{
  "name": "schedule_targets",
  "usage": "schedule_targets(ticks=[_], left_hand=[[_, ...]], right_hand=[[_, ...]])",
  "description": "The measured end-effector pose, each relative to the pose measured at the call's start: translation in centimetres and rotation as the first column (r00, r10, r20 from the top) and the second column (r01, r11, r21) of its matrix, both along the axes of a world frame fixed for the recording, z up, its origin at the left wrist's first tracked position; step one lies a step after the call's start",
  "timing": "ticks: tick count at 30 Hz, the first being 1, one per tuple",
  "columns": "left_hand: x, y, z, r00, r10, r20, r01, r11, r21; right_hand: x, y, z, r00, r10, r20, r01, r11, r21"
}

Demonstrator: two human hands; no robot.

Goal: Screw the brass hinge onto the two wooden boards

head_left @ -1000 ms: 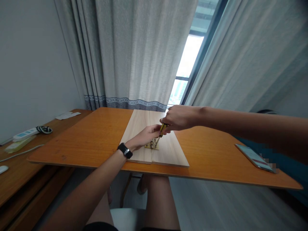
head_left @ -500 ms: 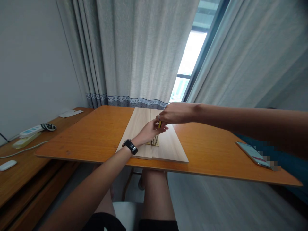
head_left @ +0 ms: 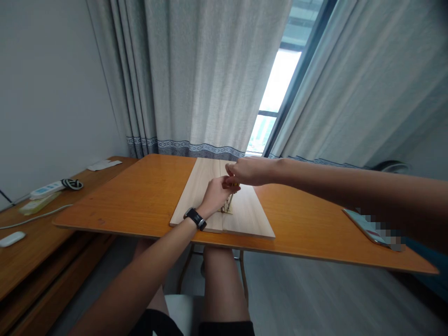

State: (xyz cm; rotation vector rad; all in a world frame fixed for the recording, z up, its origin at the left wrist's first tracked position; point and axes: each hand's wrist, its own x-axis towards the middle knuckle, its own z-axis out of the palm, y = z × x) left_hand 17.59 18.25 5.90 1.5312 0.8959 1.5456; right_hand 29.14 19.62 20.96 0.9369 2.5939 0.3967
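Observation:
Two pale wooden boards lie side by side, the left board (head_left: 199,186) and the right board (head_left: 250,217), with a narrow seam between them. A brass-coloured hinge (head_left: 228,213) sits across the seam near their front end. Over it stands a screwdriver (head_left: 230,199), slightly tilted, its shaft reaching down to the hinge's right side. My right hand (head_left: 254,170) is closed around the top of its yellow and black handle. Just below, my left hand (head_left: 215,193), with a black watch at the wrist, has its fingers closed about the lower handle. The fingers hide most of the handle and part of the hinge.
The boards rest on an orange-brown wooden table (head_left: 140,196). A phone (head_left: 366,228) lies at the table's right end. On a lower desk at left are a power strip (head_left: 47,189), a white case (head_left: 12,239) and paper (head_left: 104,164). Curtains hang behind.
My right hand has turned and come slightly lower and left over the handle. The left fingers have drawn in closer around the screwdriver. The view has shifted slightly.

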Motion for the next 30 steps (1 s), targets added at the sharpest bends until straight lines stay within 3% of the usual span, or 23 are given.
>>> schedule_targets(ticks=[4,7,11,13,19,22,24,26,28,30], left_hand=[[-0.9,0.3,0.2,0.984,-0.179,0.017,0.179,0.984,-0.02],[-1.6,0.2,0.6,0.967,-0.254,-0.019,0.254,0.967,-0.025],[-1.8,-0.5,0.8,0.948,-0.309,-0.079,0.308,0.951,-0.023],[-1.5,-0.9,0.7,0.96,-0.27,-0.077,0.269,0.963,-0.012],[-0.3,-0.7,0.3,0.999,0.04,-0.004,-0.04,0.999,-0.016],[-0.1,-0.3,0.0,0.999,0.037,0.023,-0.036,0.999,-0.031],[-0.1,-0.2,-0.1,0.998,-0.053,0.046,0.054,0.998,-0.033],[-0.3,-0.2,0.1,0.986,-0.167,0.03,0.168,0.985,-0.031],[-0.5,-0.3,0.5,0.976,-0.214,-0.028,0.213,0.977,-0.022],[-0.5,-0.4,0.8,0.981,-0.17,-0.099,0.171,0.985,0.007]], right_hand=[[0.6,0.4,1.3,0.986,0.162,-0.026,-0.164,0.97,-0.18],[1.0,0.9,1.7,0.959,0.283,0.023,-0.279,0.955,-0.104],[0.3,0.9,1.0,0.956,0.27,0.113,-0.27,0.963,-0.01],[-0.4,0.5,0.5,0.973,0.198,0.116,-0.204,0.978,0.04],[-2.2,-1.3,0.1,0.995,-0.03,0.091,0.017,0.99,0.141],[-1.4,-1.5,0.4,0.974,0.124,0.188,-0.147,0.982,0.117],[-0.4,-1.1,0.5,0.915,0.313,0.254,-0.344,0.935,0.085],[0.7,-0.5,0.7,0.858,0.425,0.289,-0.464,0.883,0.077],[1.4,0.0,0.7,0.857,0.419,0.299,-0.461,0.884,0.083],[1.6,0.4,0.8,0.892,0.355,0.281,-0.391,0.917,0.08]])
